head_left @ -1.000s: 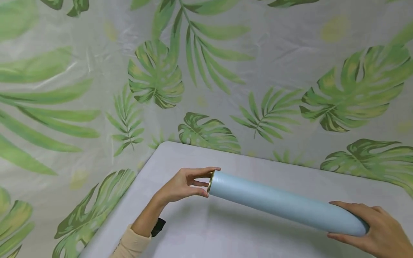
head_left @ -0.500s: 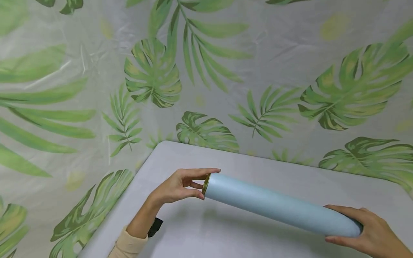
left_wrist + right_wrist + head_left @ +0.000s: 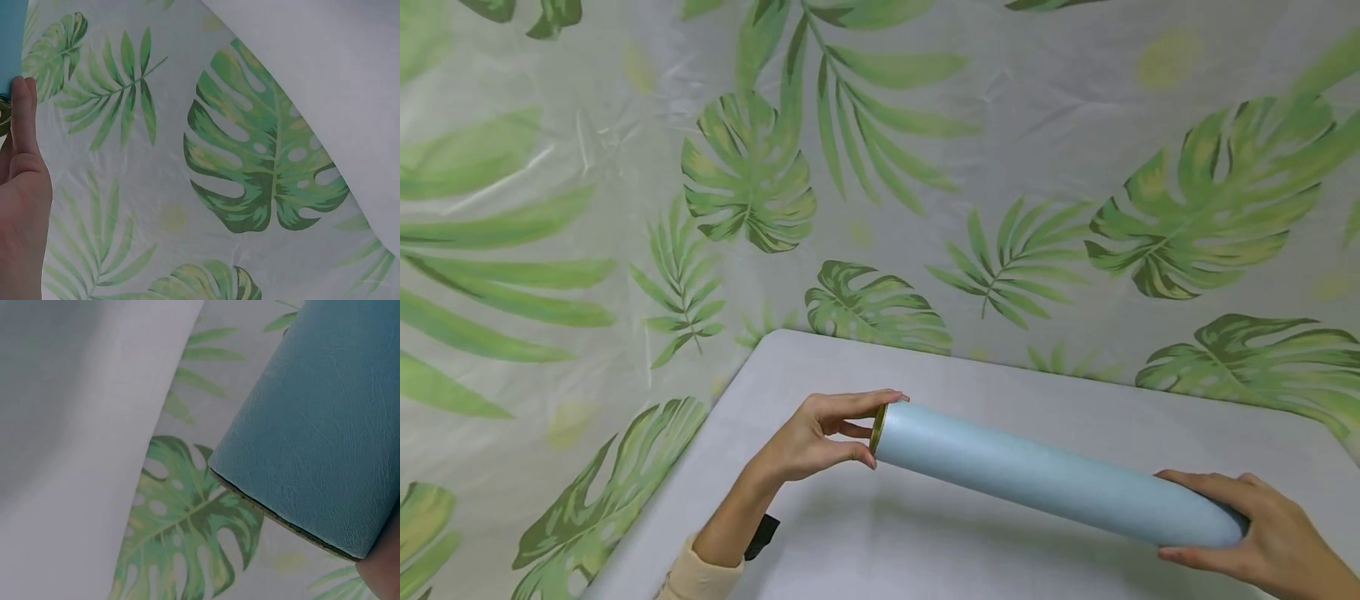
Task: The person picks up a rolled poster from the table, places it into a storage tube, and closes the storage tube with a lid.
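A long light-blue cylindrical tube [image 3: 1037, 475] is held up over the white table, slanting down to the right in the head view. At its left end, a gold rim [image 3: 878, 429] sits between the thumb and fingers of my left hand [image 3: 808, 437], which pinches it from above and below. Around the right end, my right hand [image 3: 1262, 525] grips with the thumb below and fingers on top. The left wrist view catches a corner of the blue tube [image 3: 9, 50]. In the right wrist view, the textured blue tube [image 3: 312, 437] ends in a thin edge [image 3: 281, 520].
Beneath the tube lies a white tabletop [image 3: 820, 367] with rounded corners. Behind and to its left hangs a pale sheet [image 3: 880, 225] printed with green leaves. A black item [image 3: 762, 537] shows at the left wrist, beside a beige sleeve [image 3: 703, 571].
The tube and both hands have shifted slightly left in the head view, and its gold-rimmed end faces a little more toward the camera. Both hands keep their hold.
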`<state>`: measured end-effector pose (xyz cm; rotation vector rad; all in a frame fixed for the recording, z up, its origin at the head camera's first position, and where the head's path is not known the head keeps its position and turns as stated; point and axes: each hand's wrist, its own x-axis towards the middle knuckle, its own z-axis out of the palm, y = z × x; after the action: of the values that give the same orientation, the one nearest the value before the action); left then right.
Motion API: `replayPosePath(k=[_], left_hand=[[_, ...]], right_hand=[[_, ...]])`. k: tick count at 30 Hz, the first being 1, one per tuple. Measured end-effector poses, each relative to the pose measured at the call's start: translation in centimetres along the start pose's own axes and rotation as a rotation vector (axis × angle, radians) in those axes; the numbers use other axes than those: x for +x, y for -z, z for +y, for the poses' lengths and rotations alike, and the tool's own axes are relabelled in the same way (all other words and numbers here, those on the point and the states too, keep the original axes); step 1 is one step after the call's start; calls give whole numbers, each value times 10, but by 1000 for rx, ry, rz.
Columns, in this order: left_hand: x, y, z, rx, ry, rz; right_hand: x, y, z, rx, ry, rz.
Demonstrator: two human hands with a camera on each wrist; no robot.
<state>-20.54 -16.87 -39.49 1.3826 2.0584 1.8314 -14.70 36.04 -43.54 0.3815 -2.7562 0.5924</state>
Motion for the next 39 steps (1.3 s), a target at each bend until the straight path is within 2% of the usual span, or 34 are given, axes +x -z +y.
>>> replayPosePath(k=[4,8,12,15,18,20,23,27,32,36,39], left_hand=[[0,0,-1,-27,28,-28],[-1,2,4,-34,101,-73],[-3,3,7,-54,168,-82],[-2,-1,7,-12,218,-72],[0,-6,5,26,241,-67],[1,-10,3,39,245,-62],[1,-14,0,55,231,-54],[1,-17,-5,74,182,-43],[-1,-19,-8,89,163,-53],[0,-15,-7,75,220,-84],[-2,-6,-6,87,284,-98]], right_hand=[[1,1,0,-7,9,13],[2,2,2,-27,41,42],[4,0,0,-31,69,44],[3,0,-1,-41,50,20],[3,1,-2,-58,19,6],[3,3,-3,-84,29,23],[6,5,-4,-98,130,121],[12,6,-2,-82,276,262],[11,4,0,-60,246,250],[8,4,-2,-81,198,200],[9,3,-5,-103,212,191]])
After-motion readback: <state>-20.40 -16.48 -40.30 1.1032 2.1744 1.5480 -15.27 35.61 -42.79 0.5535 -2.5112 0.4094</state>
